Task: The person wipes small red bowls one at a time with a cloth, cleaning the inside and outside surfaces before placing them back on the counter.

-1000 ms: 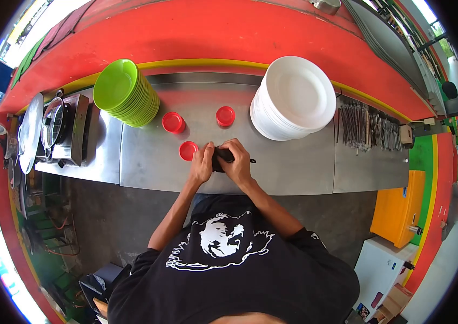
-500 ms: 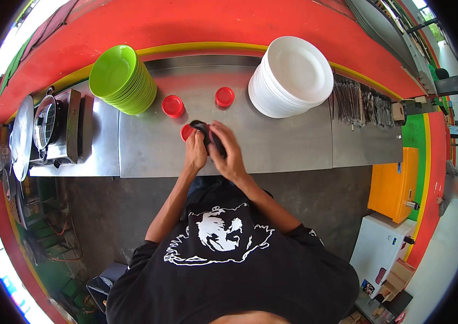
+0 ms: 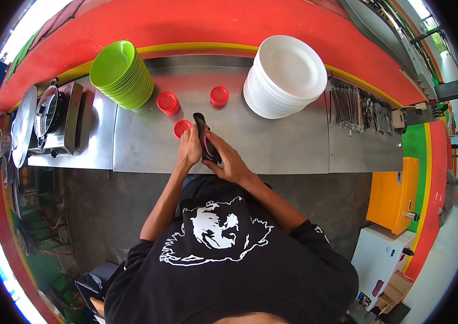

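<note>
Close in front of my body, above the steel counter's front half, both hands are on a black, curved, flattish object (image 3: 208, 141) with a reddish patch on its side; its exact kind I cannot make out. My left hand (image 3: 189, 146) is closed against its left side, fingers bent. From the right, my right hand (image 3: 230, 160) grips its lower part between thumb and fingers. Just beyond my left knuckles is a small round red container (image 3: 181, 128), partly covered by that hand. Two more red containers, one at left (image 3: 168, 102) and one at right (image 3: 219, 96), stand farther back.
A tall stack of green bowls (image 3: 126, 81) stands at back left, and stacked white plates (image 3: 283, 78) at back right. Metal cutlery (image 3: 361, 109) lies at the counter's right end. A stove with a lidded pan (image 3: 51, 116) occupies the left end. The steel counter (image 3: 272, 146) has its edge near my waist.
The black object has turned more upright between my hands. My right hand has shifted lower along it, and more of the nearest red container shows. The camera view has shifted slightly.
</note>
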`<state>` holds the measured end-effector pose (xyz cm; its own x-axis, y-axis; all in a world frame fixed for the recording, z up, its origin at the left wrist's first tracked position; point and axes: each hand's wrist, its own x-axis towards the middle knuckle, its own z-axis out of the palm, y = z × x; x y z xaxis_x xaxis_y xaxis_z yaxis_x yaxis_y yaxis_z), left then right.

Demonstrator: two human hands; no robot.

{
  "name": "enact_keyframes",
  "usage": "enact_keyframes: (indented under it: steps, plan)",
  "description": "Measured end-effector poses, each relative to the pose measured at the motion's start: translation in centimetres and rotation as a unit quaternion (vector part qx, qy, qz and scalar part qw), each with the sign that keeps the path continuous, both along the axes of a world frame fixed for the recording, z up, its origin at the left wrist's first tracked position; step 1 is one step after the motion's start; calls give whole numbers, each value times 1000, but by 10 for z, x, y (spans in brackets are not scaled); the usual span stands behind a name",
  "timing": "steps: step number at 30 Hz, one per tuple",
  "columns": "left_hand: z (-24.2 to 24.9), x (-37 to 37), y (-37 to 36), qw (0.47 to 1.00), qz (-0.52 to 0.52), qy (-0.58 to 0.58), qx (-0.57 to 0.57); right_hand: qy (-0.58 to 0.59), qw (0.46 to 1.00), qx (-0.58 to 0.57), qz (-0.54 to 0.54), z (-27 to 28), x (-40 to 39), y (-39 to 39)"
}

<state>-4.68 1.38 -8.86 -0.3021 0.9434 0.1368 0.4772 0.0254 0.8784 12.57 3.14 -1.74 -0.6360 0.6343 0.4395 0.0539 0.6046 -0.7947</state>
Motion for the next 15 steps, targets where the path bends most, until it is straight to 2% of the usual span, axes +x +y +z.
enact_keyframes:
  steps: [4,5,8,10,11,15]
  plan:
    - [35,11,-4,994,-61,88,-20,-27,999,45,0,-4,12,3]
    - [47,16,-6,995,-51,83,-31,-52,997,52,-1,-3,15,2]
    - [61,24,-6,996,-13,-39,-73,-99,993,70,-11,1,17,3]
    - [59,26,-8,1000,-17,2,-9,-103,992,67,-21,-1,17,1]
    - [58,27,-9,999,-20,22,22,-97,995,18,-21,0,17,-1]
    - [76,32,-6,998,8,-57,-19,-66,980,-188,7,8,18,2]
